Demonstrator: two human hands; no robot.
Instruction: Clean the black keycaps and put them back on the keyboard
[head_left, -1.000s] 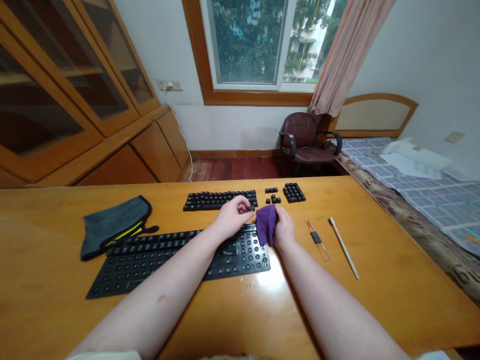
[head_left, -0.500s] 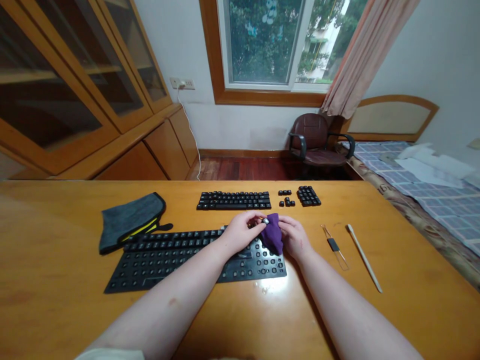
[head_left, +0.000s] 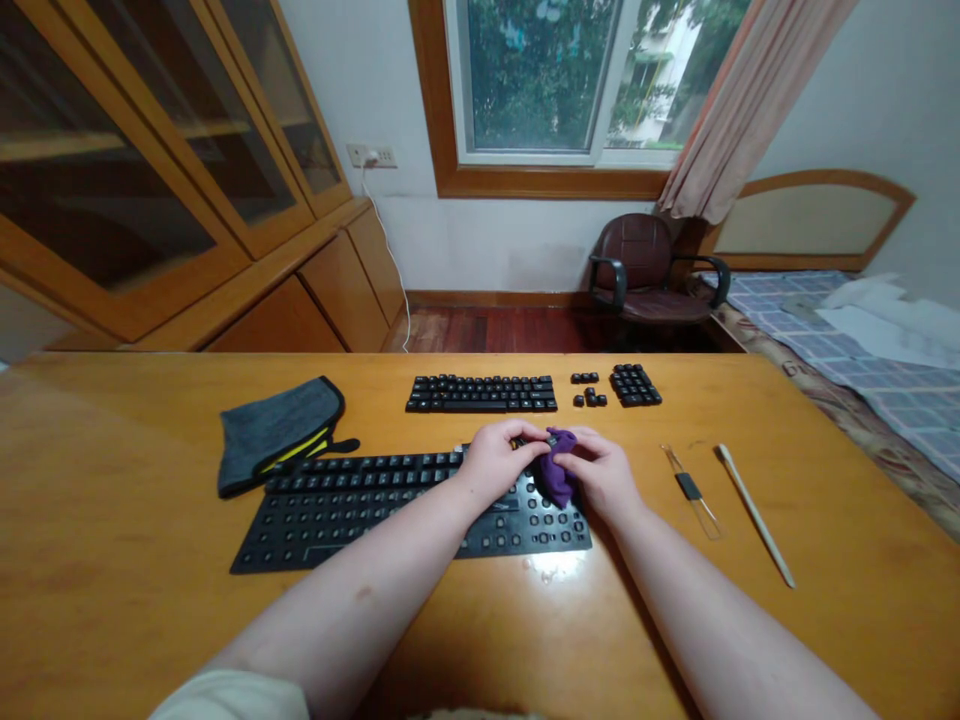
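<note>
My left hand (head_left: 500, 463) is closed in a pinch on a small black keycap, pressed against the purple cloth (head_left: 558, 474). My right hand (head_left: 606, 475) is closed around that cloth, bunching it over the keycap. Both hands hover above the right end of a black keyboard base (head_left: 360, 505), which has most of its keycaps off. Behind the hands, removed keycaps (head_left: 481, 393) lie in neat rows on the wooden table (head_left: 825, 520), with a smaller cluster (head_left: 589, 390) and a numpad block (head_left: 635, 385) to their right.
A grey pouch with yellow trim (head_left: 279, 433) lies left of the keyboard. A wire keycap puller (head_left: 691, 488) and a pale stick (head_left: 752, 512) lie to the right. Beyond the table stand a brown chair (head_left: 646, 275), wooden cabinets (head_left: 165, 190) and a bed (head_left: 862, 340).
My left hand brought the keycap from the rows back toward me and into the cloth. My right hand closed the cloth around it. The view shifted slightly.
</note>
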